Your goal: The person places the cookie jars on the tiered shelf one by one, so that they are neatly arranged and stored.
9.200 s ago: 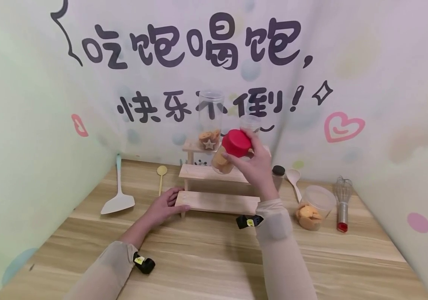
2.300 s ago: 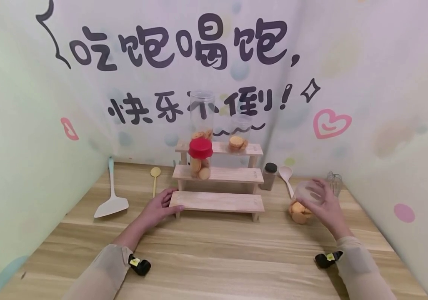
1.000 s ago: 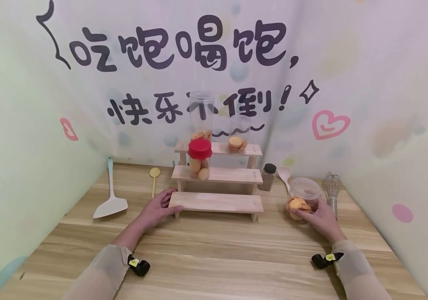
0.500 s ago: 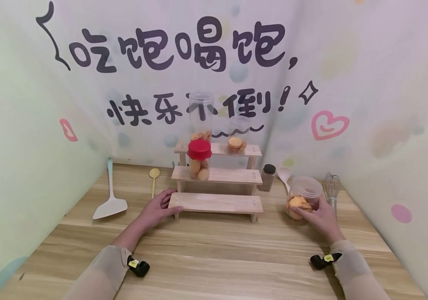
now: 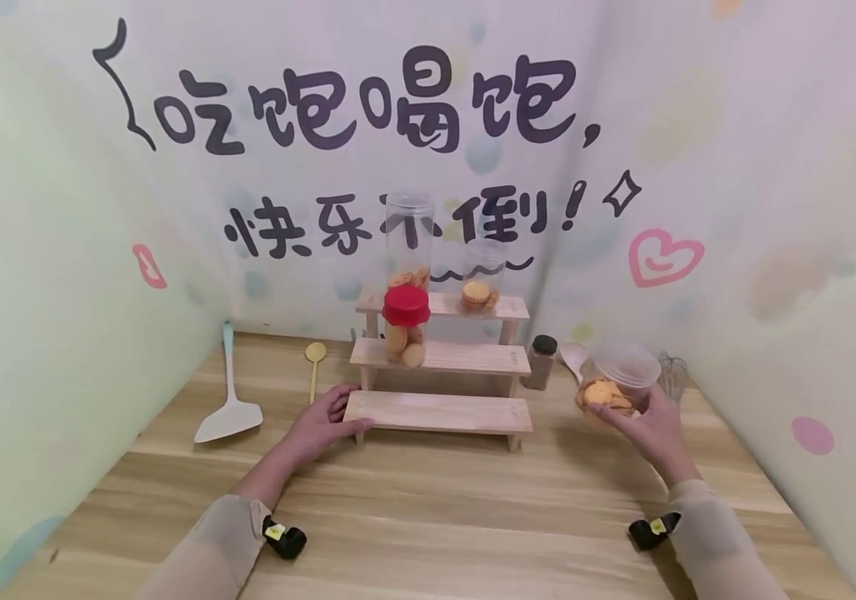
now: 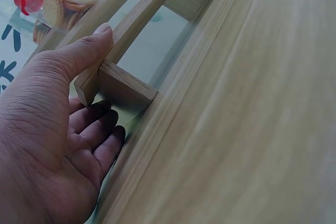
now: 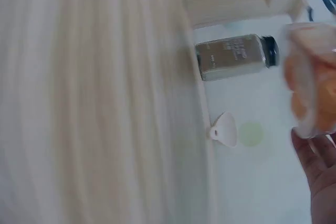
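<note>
My right hand (image 5: 656, 429) grips a clear round jar (image 5: 626, 365) of orange-brown biscuits (image 5: 602, 393), thumb on the near side. The right wrist view has this biscuit jar (image 7: 314, 80) lifted off the table, partly cut by the frame edge. At the left end of a three-step wooden display stand (image 5: 438, 412), my left hand (image 5: 322, 423) holds the lowest step. In the left wrist view its thumb (image 6: 86, 51) lies over the step's end, with the fingers curled below. A red-lidded biscuit jar (image 5: 407, 325) stands on the middle step's left part.
On the top step stand a tall clear jar (image 5: 409, 237) and a shorter jar (image 5: 478, 283), both with biscuits. Right of the stand are a black-capped bottle (image 5: 543, 364), a white spoon (image 5: 573, 358) and a whisk (image 5: 672, 377). A white turner (image 5: 228, 418) and yellow spoon (image 5: 315, 358) lie left.
The red-lidded jar went from my right hand onto the middle step. My right hand moved right, took hold of the biscuit jar and raised it from the table. My left hand stayed on the stand.
</note>
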`<state>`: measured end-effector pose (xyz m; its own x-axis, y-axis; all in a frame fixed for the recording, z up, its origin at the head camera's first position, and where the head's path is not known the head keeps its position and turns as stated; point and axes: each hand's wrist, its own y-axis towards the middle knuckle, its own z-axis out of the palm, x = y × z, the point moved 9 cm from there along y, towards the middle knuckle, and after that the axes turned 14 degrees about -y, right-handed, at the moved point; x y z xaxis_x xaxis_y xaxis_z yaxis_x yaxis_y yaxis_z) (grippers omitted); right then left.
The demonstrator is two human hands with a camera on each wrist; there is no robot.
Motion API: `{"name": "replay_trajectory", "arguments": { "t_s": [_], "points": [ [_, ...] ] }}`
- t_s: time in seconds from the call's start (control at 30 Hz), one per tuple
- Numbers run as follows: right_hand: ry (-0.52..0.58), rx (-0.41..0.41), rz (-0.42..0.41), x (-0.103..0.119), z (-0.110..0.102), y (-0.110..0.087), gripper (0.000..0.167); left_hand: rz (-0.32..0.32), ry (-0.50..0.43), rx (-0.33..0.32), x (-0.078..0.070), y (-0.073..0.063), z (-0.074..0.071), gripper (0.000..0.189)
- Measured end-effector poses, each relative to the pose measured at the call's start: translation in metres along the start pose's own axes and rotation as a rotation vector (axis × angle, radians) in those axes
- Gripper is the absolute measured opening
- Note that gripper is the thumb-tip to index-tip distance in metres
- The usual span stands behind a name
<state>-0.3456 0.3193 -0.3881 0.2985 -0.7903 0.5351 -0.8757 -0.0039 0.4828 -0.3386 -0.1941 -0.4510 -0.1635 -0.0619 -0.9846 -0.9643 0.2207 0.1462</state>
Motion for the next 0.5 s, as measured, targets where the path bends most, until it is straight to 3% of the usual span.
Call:
{"name": "replay_trajectory", "arguments": {
  "t_s": [0.1, 0.23, 0.5],
  "points": [
    [-0.016, 0.012, 0.003, 0.02, -0.003, 0.005, 0.078, -0.004, -0.002, -0.002, 0.002, -0.001, 0.001, 0.076],
    [0.064, 0.018, -0.042, 0.055, 0.001, 0.017, 0.08, 0.013, -0.013, 0.001, 0.002, -0.001, 0.001, 0.076],
    [0.243, 0.041, -0.13, 0.125, 0.039, 0.041, 0.075, 0.014, -0.002, -0.008, -0.001, -0.002, 0.002, 0.076]
  ]
}}
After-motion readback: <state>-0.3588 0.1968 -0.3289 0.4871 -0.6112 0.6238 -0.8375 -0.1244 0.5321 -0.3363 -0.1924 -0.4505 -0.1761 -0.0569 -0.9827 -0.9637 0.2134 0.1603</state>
